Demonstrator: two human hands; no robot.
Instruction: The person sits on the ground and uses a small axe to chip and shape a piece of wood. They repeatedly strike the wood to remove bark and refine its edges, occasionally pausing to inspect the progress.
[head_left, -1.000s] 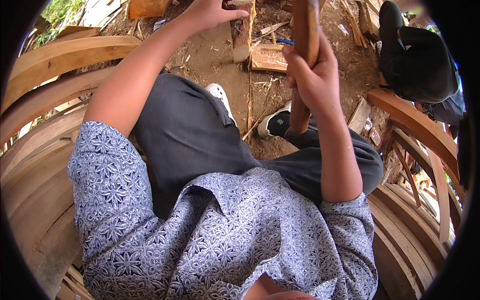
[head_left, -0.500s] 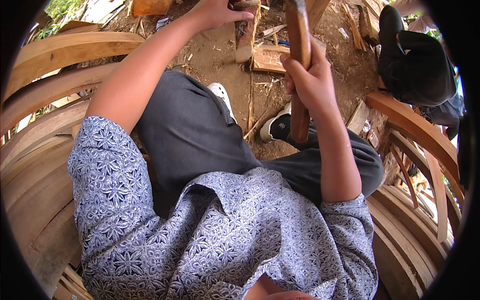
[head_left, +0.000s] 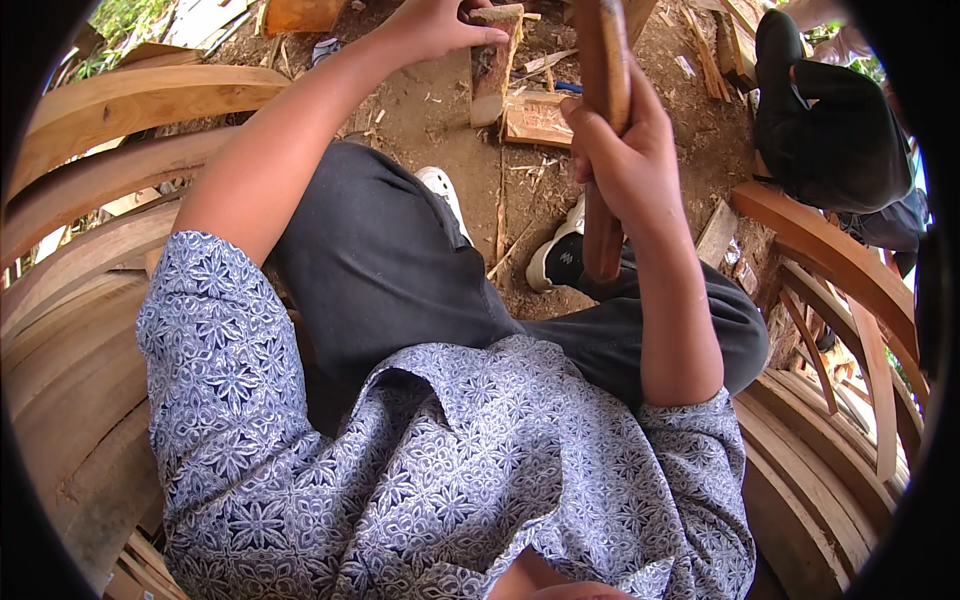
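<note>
At the top of the head view my left hand (head_left: 437,30) grips the upper end of a rough wood block (head_left: 489,88). Its thumb lies across the edge, while the fingertips are partly hidden. Pale, freshly split wood shows along the block's top and right side. My right hand (head_left: 635,150) is wrapped round a long brown wooden handle (head_left: 603,75), raised to the right of the block. Whatever the handle carries lies beyond the upper edge of the picture.
A flat wood offcut (head_left: 538,118) lies by the block on chip-strewn dirt ground (head_left: 430,125). Curved planks (head_left: 120,165) are stacked at my left, with more curved timber (head_left: 830,260) at my right. Another person in dark trousers (head_left: 840,145) is at the upper right.
My right hand and the handle have shifted slightly to the right. The block has tilted a little in my left hand, and more pale wood shows at its top.
</note>
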